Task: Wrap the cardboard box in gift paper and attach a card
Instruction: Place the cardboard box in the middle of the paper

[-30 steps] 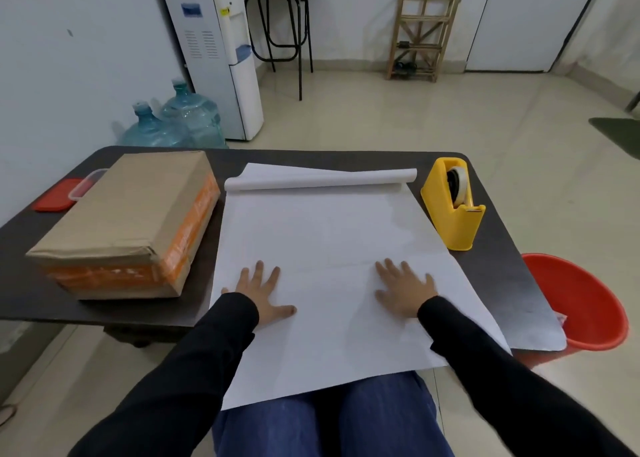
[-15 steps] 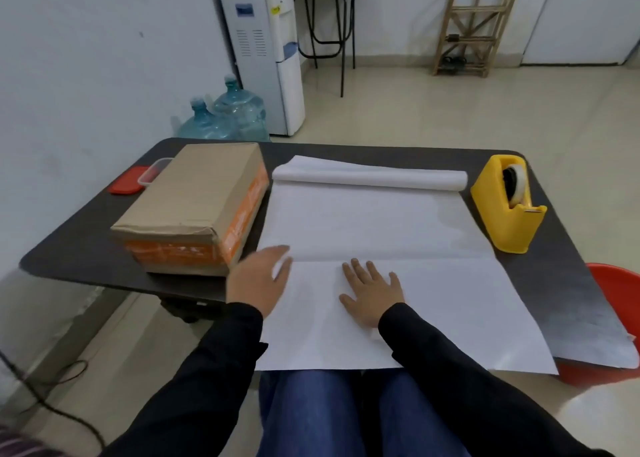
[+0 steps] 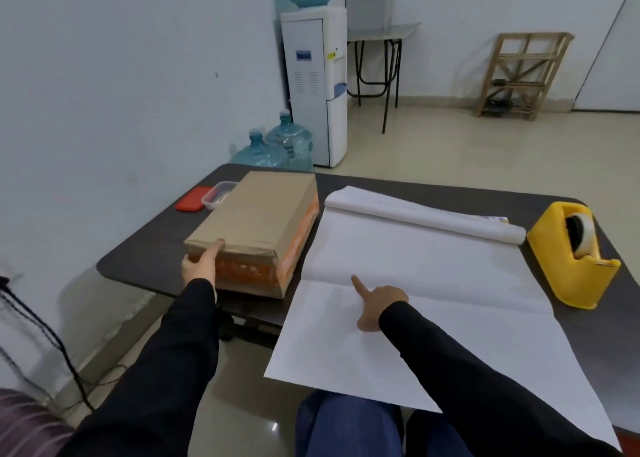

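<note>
Cardboard box (image 3: 258, 214) | orange tape (image 3: 244, 270) print unreadable | left hand (image 3: 198, 267) grips corner

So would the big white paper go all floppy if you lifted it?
Probably floppy: the white paper is a thin sheet overhanging the table edge. Its rolled far end might curl back. It looks light, so it could slide easily.

Table (image 3: 145, 259): box (image 3: 263, 211), paper (image 3: 415, 273), dispenser (image 3: 568, 262), perhaps tub (image 3: 218, 197)
</note>
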